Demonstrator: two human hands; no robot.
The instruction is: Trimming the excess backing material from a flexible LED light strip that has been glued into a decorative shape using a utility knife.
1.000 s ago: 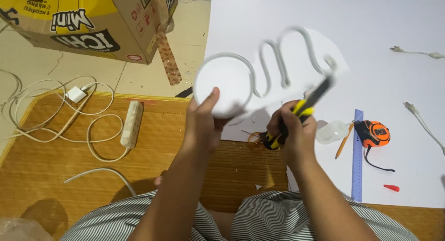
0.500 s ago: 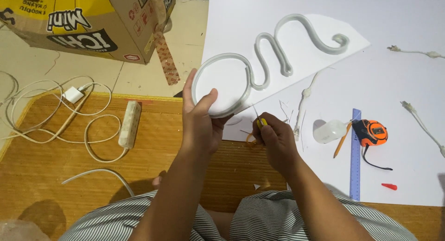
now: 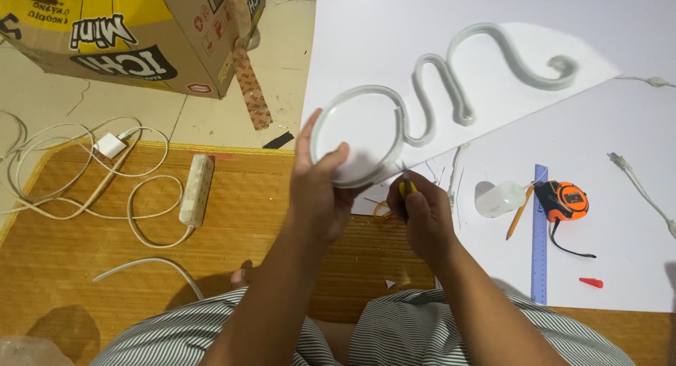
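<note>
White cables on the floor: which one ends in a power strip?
The cable looped on the woven mat, left of the left hand, joins the white power strip. The thinner coiled cable beside it ends in a small square plug instead.

Bright, even light fills the scene, and the white sheet (image 3: 436,28) on the floor is nearly washed out, though without hard glare. Shadows are soft: a dim one lies on the woven mat (image 3: 63,267) at lower left, and faint ones sit beside the tape measure (image 3: 563,200) and the small plastic bottle (image 3: 500,199). The left hand (image 3: 320,190) is slightly smeared by motion blur. Straight edges bow a little near the frame's borders. Focus is otherwise fairly sharp throughout.
</note>
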